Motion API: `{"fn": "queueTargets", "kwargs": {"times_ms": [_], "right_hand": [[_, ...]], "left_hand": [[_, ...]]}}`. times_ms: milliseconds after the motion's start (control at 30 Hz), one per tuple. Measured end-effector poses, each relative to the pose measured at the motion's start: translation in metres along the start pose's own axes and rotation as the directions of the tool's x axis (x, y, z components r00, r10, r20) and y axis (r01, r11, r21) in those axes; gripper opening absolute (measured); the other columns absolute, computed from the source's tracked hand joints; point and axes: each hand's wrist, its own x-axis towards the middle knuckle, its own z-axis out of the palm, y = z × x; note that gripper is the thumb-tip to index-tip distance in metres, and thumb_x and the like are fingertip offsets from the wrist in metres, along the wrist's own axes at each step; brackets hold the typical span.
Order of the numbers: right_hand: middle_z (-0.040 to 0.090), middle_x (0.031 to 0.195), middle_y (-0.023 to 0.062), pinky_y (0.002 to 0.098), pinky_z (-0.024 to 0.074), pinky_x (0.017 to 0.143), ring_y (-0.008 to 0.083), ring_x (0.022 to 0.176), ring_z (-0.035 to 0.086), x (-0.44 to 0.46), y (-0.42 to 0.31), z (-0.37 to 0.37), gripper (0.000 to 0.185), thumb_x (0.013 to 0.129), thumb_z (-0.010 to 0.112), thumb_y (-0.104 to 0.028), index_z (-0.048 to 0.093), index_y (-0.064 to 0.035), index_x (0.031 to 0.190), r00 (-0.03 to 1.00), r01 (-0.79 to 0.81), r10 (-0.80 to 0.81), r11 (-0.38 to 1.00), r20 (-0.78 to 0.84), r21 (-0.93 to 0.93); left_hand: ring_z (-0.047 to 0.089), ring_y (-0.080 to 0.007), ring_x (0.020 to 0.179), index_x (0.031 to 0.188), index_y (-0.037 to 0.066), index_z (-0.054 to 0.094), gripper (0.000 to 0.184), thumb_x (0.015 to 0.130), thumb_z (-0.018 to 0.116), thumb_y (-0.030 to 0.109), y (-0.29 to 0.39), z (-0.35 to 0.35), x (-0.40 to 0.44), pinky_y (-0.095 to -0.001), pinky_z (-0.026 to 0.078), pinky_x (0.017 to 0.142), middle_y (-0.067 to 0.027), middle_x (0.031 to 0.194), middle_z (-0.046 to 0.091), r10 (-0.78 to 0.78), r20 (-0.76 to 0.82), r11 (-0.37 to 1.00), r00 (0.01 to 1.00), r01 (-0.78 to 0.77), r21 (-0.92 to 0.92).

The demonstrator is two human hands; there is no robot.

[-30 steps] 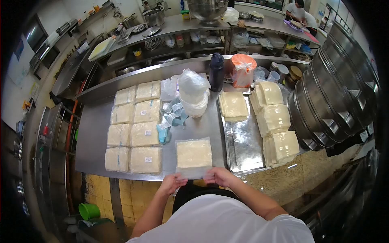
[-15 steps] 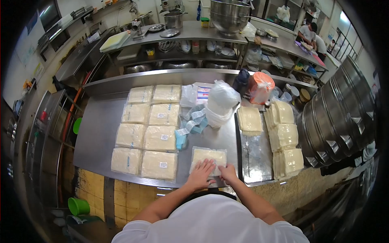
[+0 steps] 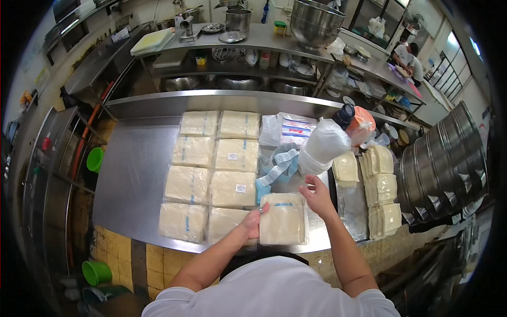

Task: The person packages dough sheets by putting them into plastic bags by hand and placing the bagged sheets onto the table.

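Note:
A clear plastic packet of pale square sheets (image 3: 283, 222) is held up near the table's front edge, its blue print facing up. My left hand (image 3: 252, 223) grips its left side, thumb over the top. Off the packet's upper right corner, my right hand (image 3: 317, 194) is raised with loosely bent fingers apart, holding nothing. Similar sealed packets (image 3: 185, 184) lie in two columns to the left, some bearing white labels. Beyond my hands are a strip of labels on blue backing (image 3: 279, 168) and a bulky white plastic bundle (image 3: 325, 145).
At right, a metal tray (image 3: 353, 211) holds unwrapped sheet stacks (image 3: 381, 187). Tall stacked steel steamers (image 3: 441, 164) stand beyond it. An orange bag (image 3: 362, 126) and a dark container (image 3: 344, 115) are at the back. Two people (image 3: 406, 61) work far off at right.
The packet has been lifted from the table and turned to show its blue print. My left hand moved from pressing on it to gripping its side; my right hand moved away up and right.

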Motion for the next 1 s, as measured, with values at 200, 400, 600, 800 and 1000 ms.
{"fn": "queueTargets", "kwargs": {"times_ms": [200,400,600,800,1000], "right_hand": [[0.060,0.135,0.0127,0.0416,0.0495,0.100,0.0279,0.119,0.061,0.001,0.033,0.013,0.064,0.095,0.068,-0.036,0.046,-0.0057,0.147,0.859,-0.513,0.317,0.524,0.403,0.680],[0.062,0.136,0.0133,0.0468,0.0483,0.106,0.0295,0.123,0.061,-0.027,0.016,0.088,0.061,0.089,0.072,-0.016,0.050,-0.0045,0.144,0.749,-0.662,0.079,0.111,0.657,0.741],[0.072,0.111,0.0117,0.0328,0.0564,0.078,0.0206,0.094,0.070,0.092,-0.023,0.149,0.030,0.093,0.068,-0.005,0.064,0.0030,0.122,0.949,-0.314,0.219,0.704,0.225,0.638],[0.073,0.098,0.0109,0.0333,0.0545,0.072,0.0191,0.082,0.069,0.183,-0.003,0.190,0.040,0.085,0.074,-0.007,0.064,0.0045,0.122,0.952,-0.298,0.268,0.923,0.149,0.243],[0.071,0.095,0.0160,0.0369,0.0548,0.076,0.0258,0.082,0.069,0.194,0.016,0.213,0.043,0.080,0.075,-0.006,0.065,0.0036,0.121,0.996,-0.068,0.062,0.992,-0.062,-0.109]], "left_hand": [[0.054,-0.0371,0.134,0.149,0.001,0.045,0.068,0.102,0.054,0.049,0.032,0.006,-0.022,-0.0527,0.039,0.116,-0.0189,0.147,0.055,0.075,-0.003,0.969,0.997,-0.073,-0.237],[0.048,-0.0390,0.139,0.151,0.001,0.043,0.067,0.101,0.053,0.045,0.078,-0.012,-0.018,-0.0537,0.031,0.121,-0.0198,0.152,0.050,0.365,0.078,0.896,0.928,-0.327,-0.298],[0.063,-0.0319,0.122,0.139,0.001,0.055,0.046,0.100,0.062,0.025,0.169,-0.052,-0.005,-0.0457,0.051,0.105,-0.0150,0.134,0.065,0.586,-0.414,0.777,0.697,-0.628,0.043],[0.073,-0.0266,0.084,0.104,-0.001,0.070,0.024,0.087,0.077,0.014,0.232,-0.111,0.001,-0.0389,0.056,0.076,-0.0153,0.089,0.074,0.833,-0.412,0.415,0.369,0.075,0.907],[0.071,-0.0366,0.085,0.096,-0.002,0.070,0.026,0.081,0.079,0.018,0.233,-0.086,-0.004,-0.0436,0.054,0.078,-0.0207,0.086,0.073,0.891,-0.347,0.278,0.293,0.251,0.927]]}}
